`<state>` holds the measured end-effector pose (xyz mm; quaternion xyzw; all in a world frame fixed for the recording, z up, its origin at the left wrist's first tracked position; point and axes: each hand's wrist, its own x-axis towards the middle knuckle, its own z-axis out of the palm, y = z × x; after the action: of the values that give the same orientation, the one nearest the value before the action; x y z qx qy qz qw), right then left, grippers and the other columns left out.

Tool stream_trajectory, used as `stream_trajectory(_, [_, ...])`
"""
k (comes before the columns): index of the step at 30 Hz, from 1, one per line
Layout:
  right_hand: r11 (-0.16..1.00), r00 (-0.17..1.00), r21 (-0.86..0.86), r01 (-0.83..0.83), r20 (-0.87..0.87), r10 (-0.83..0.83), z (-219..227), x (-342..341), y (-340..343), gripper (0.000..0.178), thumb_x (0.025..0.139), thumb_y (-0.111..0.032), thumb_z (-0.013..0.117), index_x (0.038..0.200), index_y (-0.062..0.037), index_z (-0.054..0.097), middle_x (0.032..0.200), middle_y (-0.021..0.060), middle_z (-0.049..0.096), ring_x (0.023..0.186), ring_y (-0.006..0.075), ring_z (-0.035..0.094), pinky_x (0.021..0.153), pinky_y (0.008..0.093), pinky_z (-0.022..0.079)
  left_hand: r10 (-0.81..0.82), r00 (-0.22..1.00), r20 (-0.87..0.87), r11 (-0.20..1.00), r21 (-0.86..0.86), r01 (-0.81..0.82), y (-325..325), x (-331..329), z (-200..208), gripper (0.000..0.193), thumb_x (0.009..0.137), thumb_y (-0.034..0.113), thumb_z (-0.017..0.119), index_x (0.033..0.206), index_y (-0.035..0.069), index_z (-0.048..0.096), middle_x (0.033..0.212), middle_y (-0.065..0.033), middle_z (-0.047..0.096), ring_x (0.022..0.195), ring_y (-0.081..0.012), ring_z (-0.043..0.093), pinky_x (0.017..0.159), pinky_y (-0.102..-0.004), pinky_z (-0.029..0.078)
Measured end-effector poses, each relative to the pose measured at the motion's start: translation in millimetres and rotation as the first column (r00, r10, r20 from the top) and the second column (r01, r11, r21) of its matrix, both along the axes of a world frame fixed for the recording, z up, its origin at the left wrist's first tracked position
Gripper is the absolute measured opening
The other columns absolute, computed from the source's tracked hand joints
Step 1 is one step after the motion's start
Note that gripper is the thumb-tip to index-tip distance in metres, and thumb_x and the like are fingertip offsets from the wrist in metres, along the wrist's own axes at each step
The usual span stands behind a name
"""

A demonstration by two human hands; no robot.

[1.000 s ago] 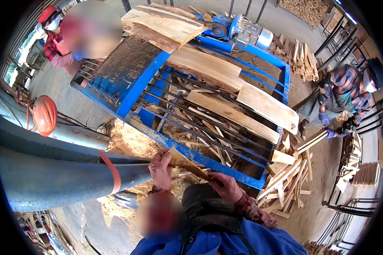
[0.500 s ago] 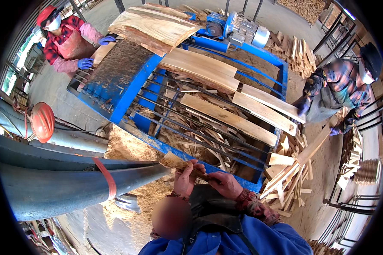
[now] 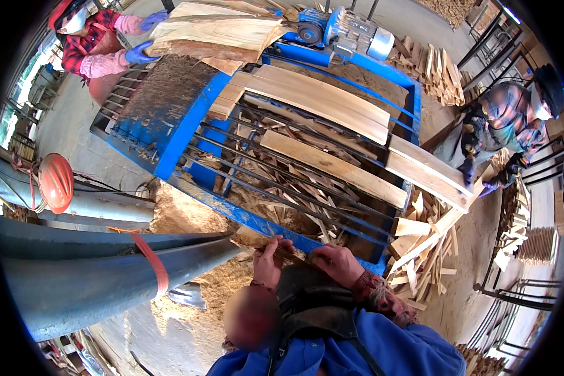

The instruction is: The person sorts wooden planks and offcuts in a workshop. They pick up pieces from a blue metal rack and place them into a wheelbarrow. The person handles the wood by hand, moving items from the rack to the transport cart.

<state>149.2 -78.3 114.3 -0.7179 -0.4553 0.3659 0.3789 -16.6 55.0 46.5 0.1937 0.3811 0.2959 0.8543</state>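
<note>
A short strip of wood with a dark, rough edge lies across in front of my body, close to the near blue rail of the machine. My left hand is closed round it near the middle, thumb up. At its right end, my right hand has its fingers curled on it; they partly hide that end. The strip's left end is beside the tip of a large grey pipe wrapped with a red band.
Beyond my hands stands a blue machine frame with dark bars, boards and scrap wood. A person in purple gloves handles slabs at the far left. Another person handles boards at the right. An orange helmet hangs left.
The left person's gloves have risen to the slabs, which have shifted slightly left. Boards on the bars have advanced rightward. The right person now grips board ends. My hands have barely moved.
</note>
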Motion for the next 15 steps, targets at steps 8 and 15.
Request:
stream_trajectory(8, [0.981,0.978,0.073,0.182,0.087,-0.188,3,39,-9,0.018,0.086,-0.009,0.066,0.102,-0.0007,0.068,0.085,0.0151,0.065,0.072,0.0276,0.066,0.065,0.0326,0.052,0.013,0.999,-0.039,0.999,-0.039,-0.014,2,0,0,0.021,0.097,0.019,0.06,0.104,0.0,0.064,0.091,-0.0153,0.07,0.078,-0.0257,0.067,0.071,-0.0386,0.056])
stream_trajectory(15, [0.981,0.981,0.051,0.186,0.053,-0.188,-9,42,-9,0.016,0.086,-0.008,0.065,0.1,0.0002,0.067,0.085,0.0141,0.065,0.071,0.0255,0.066,0.064,0.0318,0.052,0.017,0.999,-0.049,1.0,-0.026,-0.018,3,0,-12,0.02,0.097,0.017,0.059,0.104,-0.001,0.063,0.092,-0.0161,0.07,0.08,-0.0269,0.067,0.073,-0.0398,0.055])
